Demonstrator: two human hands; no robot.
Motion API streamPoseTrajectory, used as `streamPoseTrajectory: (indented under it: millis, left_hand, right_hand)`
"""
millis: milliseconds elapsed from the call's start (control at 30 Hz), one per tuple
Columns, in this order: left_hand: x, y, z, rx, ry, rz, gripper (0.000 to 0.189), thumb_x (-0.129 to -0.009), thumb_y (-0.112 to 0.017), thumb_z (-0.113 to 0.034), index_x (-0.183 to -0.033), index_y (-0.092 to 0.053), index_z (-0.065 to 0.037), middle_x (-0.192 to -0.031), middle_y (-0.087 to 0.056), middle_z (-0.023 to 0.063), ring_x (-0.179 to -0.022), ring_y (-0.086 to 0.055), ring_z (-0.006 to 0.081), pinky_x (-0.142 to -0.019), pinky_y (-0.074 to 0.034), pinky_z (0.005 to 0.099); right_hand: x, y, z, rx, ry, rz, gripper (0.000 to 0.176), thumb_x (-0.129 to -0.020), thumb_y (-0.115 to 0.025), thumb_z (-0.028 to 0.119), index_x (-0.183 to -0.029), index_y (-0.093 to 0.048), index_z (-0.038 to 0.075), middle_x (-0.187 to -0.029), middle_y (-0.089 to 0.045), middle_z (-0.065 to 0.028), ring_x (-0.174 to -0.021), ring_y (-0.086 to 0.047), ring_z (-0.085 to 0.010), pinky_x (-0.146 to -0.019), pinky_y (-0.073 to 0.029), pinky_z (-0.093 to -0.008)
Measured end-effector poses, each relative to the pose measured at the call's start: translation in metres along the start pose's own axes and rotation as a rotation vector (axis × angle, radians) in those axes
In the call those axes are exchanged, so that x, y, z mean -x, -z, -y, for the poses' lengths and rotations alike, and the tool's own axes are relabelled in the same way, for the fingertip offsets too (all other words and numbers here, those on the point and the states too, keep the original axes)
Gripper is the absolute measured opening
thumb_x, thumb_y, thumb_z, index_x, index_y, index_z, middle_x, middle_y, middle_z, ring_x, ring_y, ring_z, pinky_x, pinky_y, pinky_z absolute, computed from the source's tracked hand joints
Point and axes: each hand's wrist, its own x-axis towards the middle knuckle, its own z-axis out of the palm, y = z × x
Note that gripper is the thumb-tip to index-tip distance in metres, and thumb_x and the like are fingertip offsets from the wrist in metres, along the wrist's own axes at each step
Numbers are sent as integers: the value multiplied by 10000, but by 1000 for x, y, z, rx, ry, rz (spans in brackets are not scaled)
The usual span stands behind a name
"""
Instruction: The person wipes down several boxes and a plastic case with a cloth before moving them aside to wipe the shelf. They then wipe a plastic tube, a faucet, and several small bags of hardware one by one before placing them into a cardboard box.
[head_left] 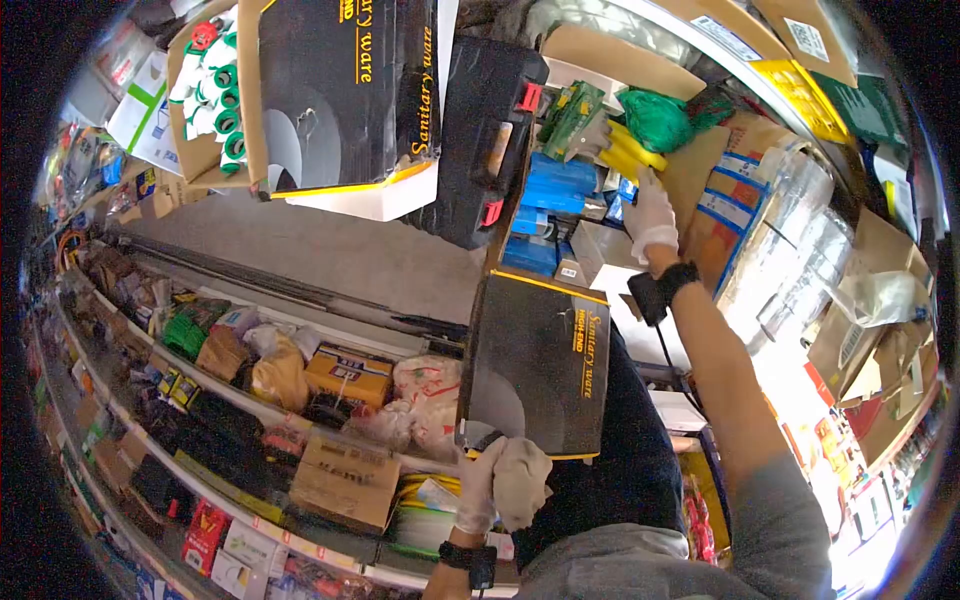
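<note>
My left hand [481, 488], in a thin white glove, is closed on a bunched beige rag [522, 482]. It is at the lower corner of a black "Sanitary ware" box [540, 365]. My right hand [654, 218], gloved too, reaches into an open carton, with its fingers extended beside a yellow item [632, 150] and a small blue-and-white pack [628, 190]. Blue packs [560, 185], a white box [603, 252], a green pack [570, 115] and a green bundle [655, 118] lie around in the carton.
A larger black "Sanitary ware" carton [345, 95] stands upper left, beside a box of white-and-green fittings [215, 95]. A black case [480, 140] with red latches lies between the cartons. Stocked shelves with a brown carton [342, 482] run along the left. Foil-wrapped rolls [790, 230] are at right.
</note>
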Motion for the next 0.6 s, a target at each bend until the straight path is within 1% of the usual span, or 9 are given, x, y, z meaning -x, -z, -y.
streamPoseTrajectory:
  millis: [33, 133, 233, 367, 433, 467, 500, 567, 600]
  left_hand:
    - [0, -1, -1, -7, -10, -27, 256, -899, -671, -79, -1100, -556, 29, -947, -658, 81, -756, -650, 160, -683, -572, 292]
    - [10, -6, -12, -33, -22, 161, 190, -911, -657, -103, -1044, -590, 16, -908, -658, 59, -755, -648, 152, -664, -571, 294]
    - [17, -18, -26, -52, -62, 161, 127, -919, -643, -116, -970, -622, -1, -867, -656, 53, -722, -647, 149, -626, -567, 290]
    - [15, -10, -13, -64, 86, 95, 123, -917, -646, -116, -925, -630, 5, -831, -656, 56, -674, -647, 148, -599, -562, 280]
    - [13, -12, -12, -65, 125, 74, 125, -916, -647, -117, -913, -632, 7, -821, -655, 57, -662, -647, 148, -592, -560, 277]
    - [14, -13, -11, -37, 158, 58, 133, -912, -653, -117, -915, -631, 14, -820, -656, 53, -675, -648, 138, -600, -558, 268]
    - [14, -15, -10, -8, 191, 42, 142, -909, -658, -117, -916, -630, 22, -818, -656, 49, -689, -649, 129, -608, -555, 259]
    - [14, -15, -5, 11, 170, 7, 142, -900, -669, -113, -915, -631, 23, -819, -654, 43, -694, -645, 120, -608, -550, 248]
    - [13, -14, -3, 27, 148, -24, 143, -891, -680, -109, -914, -631, 24, -819, -652, 37, -699, -641, 112, -609, -545, 238]
  right_hand:
    - [-11, -3, 2, 34, 35, -87, 660, -830, -654, 164, -1433, -394, 94, -1381, -489, -208, -1182, -525, -408, -985, -460, -468]
    - [-44, -7, 6, 80, 65, -48, 747, -819, -676, 182, -1470, -326, 76, -1445, -436, -173, -1229, -495, -396, -1007, -451, -462]
    - [-62, -11, 12, 133, 97, -22, 763, -826, -678, 203, -1478, -305, 68, -1455, -418, -167, -1250, -478, -390, -1001, -452, -456]
    - [-86, -29, 12, 202, 140, -126, 741, -847, -664, 222, -1481, -307, 80, -1385, -475, -174, -1199, -505, -378, -972, -455, -462]
    - [-92, -32, 9, 293, 310, -133, 742, -855, -664, 245, -1486, -307, 90, -1363, -492, -174, -1180, -513, -376, -983, -446, -455]
    - [-95, -36, 10, 277, 332, -143, 805, -842, -684, 293, -1500, -272, 80, -1358, -489, -174, -1181, -514, -373, -989, -442, -448]
    - [-95, -38, 12, 277, 334, -141, 805, -842, -684, 293, -1500, -272, 80, -1358, -489, -174, -1181, -514, -373, -989, -442, -448]
    - [-96, -39, 16, 403, 189, -169, 837, -843, -661, 299, -1517, -211, 89, -1353, -497, -127, -1145, -557, -309, -940, -484, -422]
    - [-101, -37, 19, 341, 142, -110, 870, -828, -690, 375, -1504, -217, 99, -1351, -488, -129, -1134, -562, -313, -921, -488, -425]
